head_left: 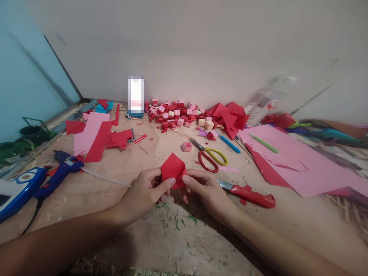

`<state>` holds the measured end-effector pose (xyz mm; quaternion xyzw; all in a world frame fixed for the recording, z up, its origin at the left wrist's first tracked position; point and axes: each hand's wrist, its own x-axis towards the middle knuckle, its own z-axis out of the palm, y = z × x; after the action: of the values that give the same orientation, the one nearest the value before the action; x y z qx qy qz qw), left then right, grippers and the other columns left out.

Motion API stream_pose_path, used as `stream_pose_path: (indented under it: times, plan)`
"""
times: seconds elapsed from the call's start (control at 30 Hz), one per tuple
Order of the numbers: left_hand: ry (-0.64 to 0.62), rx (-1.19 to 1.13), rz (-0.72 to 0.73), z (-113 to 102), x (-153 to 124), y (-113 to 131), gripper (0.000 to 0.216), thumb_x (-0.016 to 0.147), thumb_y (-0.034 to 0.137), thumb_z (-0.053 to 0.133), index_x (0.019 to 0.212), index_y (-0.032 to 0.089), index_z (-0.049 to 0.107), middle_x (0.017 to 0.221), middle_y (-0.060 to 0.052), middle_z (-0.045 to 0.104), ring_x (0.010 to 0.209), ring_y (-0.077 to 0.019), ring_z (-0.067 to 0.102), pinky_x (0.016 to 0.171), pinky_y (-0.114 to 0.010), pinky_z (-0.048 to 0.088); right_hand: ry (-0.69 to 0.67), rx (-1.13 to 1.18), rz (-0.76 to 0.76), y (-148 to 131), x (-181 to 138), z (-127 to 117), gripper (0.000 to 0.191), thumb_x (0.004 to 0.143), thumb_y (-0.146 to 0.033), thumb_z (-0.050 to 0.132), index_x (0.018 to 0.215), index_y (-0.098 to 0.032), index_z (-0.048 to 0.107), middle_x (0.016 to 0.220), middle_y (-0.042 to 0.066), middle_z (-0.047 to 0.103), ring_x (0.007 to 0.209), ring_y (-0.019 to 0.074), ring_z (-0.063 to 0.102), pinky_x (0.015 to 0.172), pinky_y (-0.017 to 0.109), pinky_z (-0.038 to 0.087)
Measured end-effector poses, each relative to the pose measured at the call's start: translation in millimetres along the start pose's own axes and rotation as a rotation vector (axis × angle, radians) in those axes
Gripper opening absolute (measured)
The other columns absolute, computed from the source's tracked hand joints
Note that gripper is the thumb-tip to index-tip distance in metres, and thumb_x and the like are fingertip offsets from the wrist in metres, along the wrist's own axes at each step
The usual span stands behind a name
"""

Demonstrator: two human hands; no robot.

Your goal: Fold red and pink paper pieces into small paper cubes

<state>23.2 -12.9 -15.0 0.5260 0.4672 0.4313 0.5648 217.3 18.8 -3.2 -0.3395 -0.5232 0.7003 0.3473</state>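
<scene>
Between both hands a small piece of red paper [173,168] is held up, creased, with one corner pointing away from me. My left hand [153,186] pinches its left and lower edge, thumb on top. On the other side my right hand [202,189] grips the right edge between thumb and fingers. Just beyond the hands lie a small pink paper box [186,146] and scissors [208,153] with red and yellow handles. A red-handled knife [250,194] rests right of my right hand, its blade partly hidden.
Many small red and pink paper boxes [178,115] are heaped by the wall, near a lit phone [135,94]. A blue glue gun [61,170] lies left. Pink sheets [301,165], a green pen [263,143], a blue pen [229,143] and a clear bottle [267,99] are right.
</scene>
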Motion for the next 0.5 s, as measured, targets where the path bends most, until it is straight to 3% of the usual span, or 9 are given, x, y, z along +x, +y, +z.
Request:
stream_pose_path:
  times: [0.4, 0.5]
  plan:
    - [-0.004, 0.218, 0.054, -1.6, -6.0, -0.5, 0.028, 0.094, 0.040, 0.067, 0.081, 0.015, 0.071, 0.067, 0.001, 0.062, 0.061, -0.0121, 0.053, 0.057, -0.025, 0.040, 0.163, -0.030, 0.092, -7.3, -2.6, 12.5, 0.033, 0.074, -0.045, 0.089, 0.067, -0.015, 0.078, 0.055, 0.001, 0.061, 0.049, 0.0103, 0.052, 0.049, 0.023, 0.043]
    - [-0.002, 0.230, 0.052, -1.8, -7.3, 0.1, 0.027, 0.093, 0.039, 0.067, 0.081, 0.015, 0.072, 0.068, 0.000, 0.065, 0.061, -0.0126, 0.054, 0.058, -0.025, 0.041, 0.165, -0.051, 0.092, -5.1, -2.6, 11.9, 0.033, 0.076, -0.046, 0.087, 0.068, -0.015, 0.078, 0.056, 0.001, 0.062, 0.051, 0.0103, 0.052, 0.050, 0.023, 0.043]
